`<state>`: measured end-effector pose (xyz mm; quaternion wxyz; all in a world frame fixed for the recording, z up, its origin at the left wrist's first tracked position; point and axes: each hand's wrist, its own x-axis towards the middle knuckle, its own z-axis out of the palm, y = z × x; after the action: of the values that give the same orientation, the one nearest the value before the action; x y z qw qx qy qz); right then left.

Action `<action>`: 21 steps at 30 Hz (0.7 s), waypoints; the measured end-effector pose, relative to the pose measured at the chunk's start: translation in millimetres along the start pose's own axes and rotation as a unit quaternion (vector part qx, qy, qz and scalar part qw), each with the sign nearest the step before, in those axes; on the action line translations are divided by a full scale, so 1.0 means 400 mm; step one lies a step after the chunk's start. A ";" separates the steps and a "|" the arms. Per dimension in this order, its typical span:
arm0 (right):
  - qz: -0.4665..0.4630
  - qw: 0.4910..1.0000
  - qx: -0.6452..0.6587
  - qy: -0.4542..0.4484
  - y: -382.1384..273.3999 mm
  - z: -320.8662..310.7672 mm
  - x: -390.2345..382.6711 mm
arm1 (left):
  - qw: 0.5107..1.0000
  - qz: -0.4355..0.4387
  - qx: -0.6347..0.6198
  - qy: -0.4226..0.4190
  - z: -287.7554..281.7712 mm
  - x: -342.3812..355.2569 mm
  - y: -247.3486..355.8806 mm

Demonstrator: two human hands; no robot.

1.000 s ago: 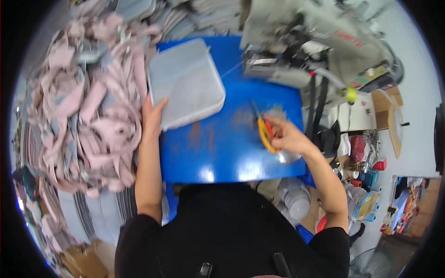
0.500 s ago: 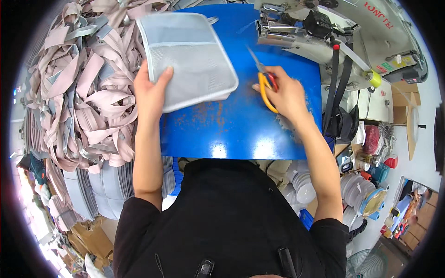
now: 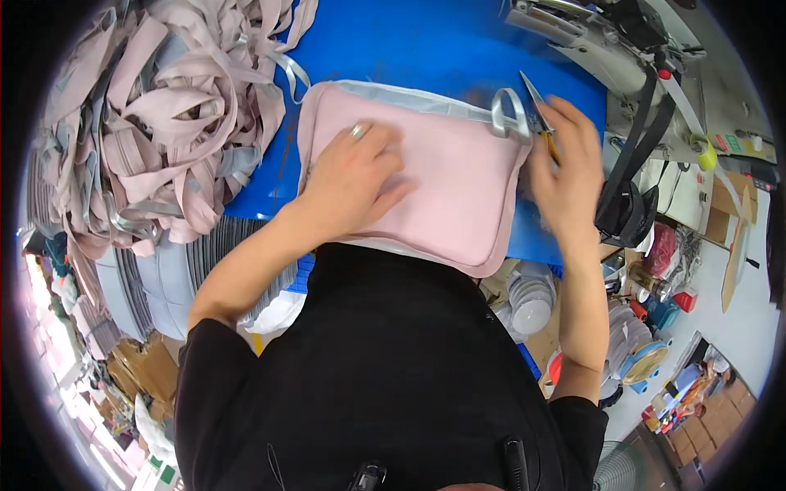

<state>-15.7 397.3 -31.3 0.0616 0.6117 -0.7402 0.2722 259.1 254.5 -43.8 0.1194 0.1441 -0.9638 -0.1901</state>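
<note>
A rectangular fabric pouch (image 3: 446, 192) lies pink side up at the near edge of the blue table. A strip of its grey layer shows along the far edge, and a grey ribbon loop (image 3: 511, 114) stands at its far right corner. My left hand (image 3: 352, 176), with a ring on one finger, is over the pouch's left half, thumb apart from the fingers; the fingertips are blurred. Beside the right edge, my right hand (image 3: 566, 168) is closed around a pair of scissors (image 3: 534, 96), blades pointing away from me. The fingers hide most of the handles.
A tangled heap of pink and grey zippered strips (image 3: 164, 106) covers the left side. Stacked grey panels (image 3: 160, 286) stand below it. The blue table (image 3: 393, 41) reaches under a sewing machine (image 3: 573, 37) at the far right. White spools (image 3: 532, 307) sit below the table's right side.
The pouch has turned from its grey mesh side to its pink side and come down nearer me. My left hand has let go of its edge. My right hand has shifted right with the scissors.
</note>
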 end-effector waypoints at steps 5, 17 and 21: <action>0.044 0.992 0.064 -0.097 -0.038 0.162 0.110 | 0.999 0.016 -0.002 0.028 0.084 0.075 -0.037; -0.127 0.973 0.105 -0.161 -0.090 0.060 -0.060 | 0.996 -0.064 0.066 0.022 0.109 0.080 -0.042; -0.076 0.969 0.139 -0.190 -0.119 0.036 -0.082 | 0.994 -0.067 0.080 0.017 0.115 0.091 -0.040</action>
<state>40.5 414.2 -42.0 -0.1451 0.7091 -0.6447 0.2459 215.7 243.9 -85.3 0.1112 0.2208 -0.9618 -0.1179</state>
